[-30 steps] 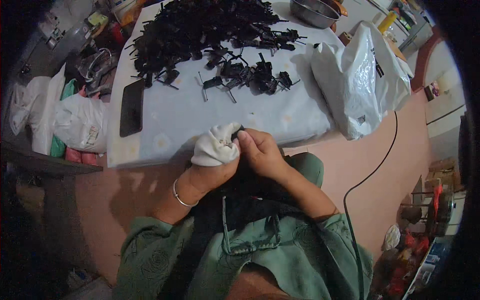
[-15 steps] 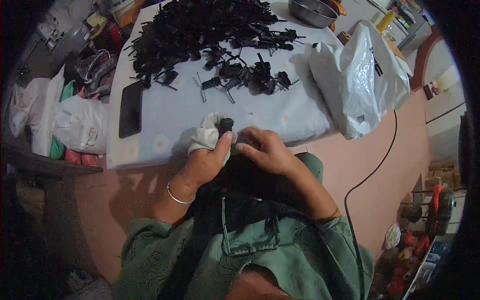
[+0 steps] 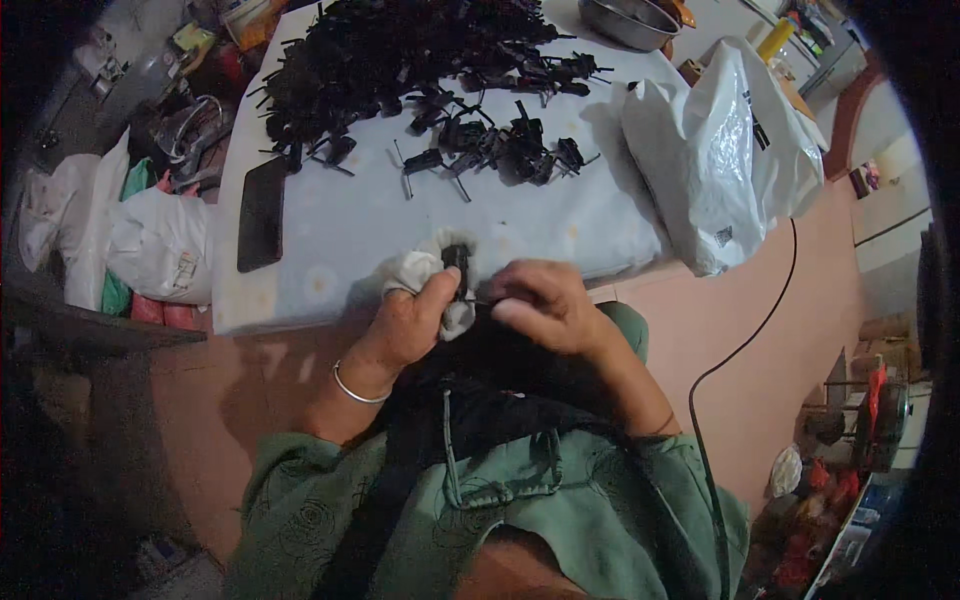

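Close to the table's near edge, my left hand [image 3: 402, 328] is closed round a small black plastic part [image 3: 459, 262], thumb on top. A crumpled white cloth [image 3: 411, 268] is bunched behind and under that part in the same hand. Just to the right, my right hand [image 3: 557, 308] has its fingers curled in and slightly blurred; what they pinch, if anything, is too small to make out. Farther off lies a big heap of black plastic parts [image 3: 400, 65] with thin prongs, and several loose ones [image 3: 490, 145] spread on its near side.
A white-covered table [image 3: 330, 225] holds a dark phone [image 3: 261, 215] on the left and a white plastic bag [image 3: 700, 150] on the right. A metal bowl [image 3: 628, 22] stands at the far right. More bags [image 3: 160, 245] sit left of the table. A black cable [image 3: 745, 345] hangs at the right.
My right hand has drawn a little to the right, away from the black part. The part has turned in my left hand and shows more of its length against the cloth.
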### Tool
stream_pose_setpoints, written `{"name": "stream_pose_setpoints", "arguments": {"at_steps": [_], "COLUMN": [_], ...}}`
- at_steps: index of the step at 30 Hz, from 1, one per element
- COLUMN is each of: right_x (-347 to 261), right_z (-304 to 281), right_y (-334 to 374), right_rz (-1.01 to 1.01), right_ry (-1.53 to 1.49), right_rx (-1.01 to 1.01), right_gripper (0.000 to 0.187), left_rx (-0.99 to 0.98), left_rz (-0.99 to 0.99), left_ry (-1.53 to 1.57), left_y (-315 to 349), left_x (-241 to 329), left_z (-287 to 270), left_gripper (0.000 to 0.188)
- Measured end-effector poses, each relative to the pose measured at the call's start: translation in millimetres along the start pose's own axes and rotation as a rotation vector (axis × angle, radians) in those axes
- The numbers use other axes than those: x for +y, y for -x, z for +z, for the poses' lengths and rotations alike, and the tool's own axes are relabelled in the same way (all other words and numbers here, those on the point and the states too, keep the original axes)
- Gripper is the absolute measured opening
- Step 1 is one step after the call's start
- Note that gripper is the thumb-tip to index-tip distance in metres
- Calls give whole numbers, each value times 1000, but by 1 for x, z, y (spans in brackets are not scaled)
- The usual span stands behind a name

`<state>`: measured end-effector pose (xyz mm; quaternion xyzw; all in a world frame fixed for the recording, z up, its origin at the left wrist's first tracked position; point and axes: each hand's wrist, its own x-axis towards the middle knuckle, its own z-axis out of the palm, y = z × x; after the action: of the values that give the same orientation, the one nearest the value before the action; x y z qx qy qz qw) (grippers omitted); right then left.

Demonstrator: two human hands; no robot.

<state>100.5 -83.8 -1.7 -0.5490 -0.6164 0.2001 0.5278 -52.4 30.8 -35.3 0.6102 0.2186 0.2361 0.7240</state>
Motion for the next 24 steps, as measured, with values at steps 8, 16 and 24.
{"name": "stream_pose_setpoints", "arguments": {"at_steps": [8,16,24], "right_x": [-1,-14,-13], "right_z": [9,-2,-1], "right_y": [-2,1,2], "right_rz": [164,84,-58], "right_ry": [61,-94,-30], "right_rx": [44,-93,-161], "right_gripper": [10,8,13], "left_rx": [-194,-117,-67], "left_rz": [74,-4,-71], "left_ry": [-139,-1,224], "left_y": [9,6,5], "left_x": [43,36,22], "left_z": [19,13,15], "left_gripper": [25,29,27]}}
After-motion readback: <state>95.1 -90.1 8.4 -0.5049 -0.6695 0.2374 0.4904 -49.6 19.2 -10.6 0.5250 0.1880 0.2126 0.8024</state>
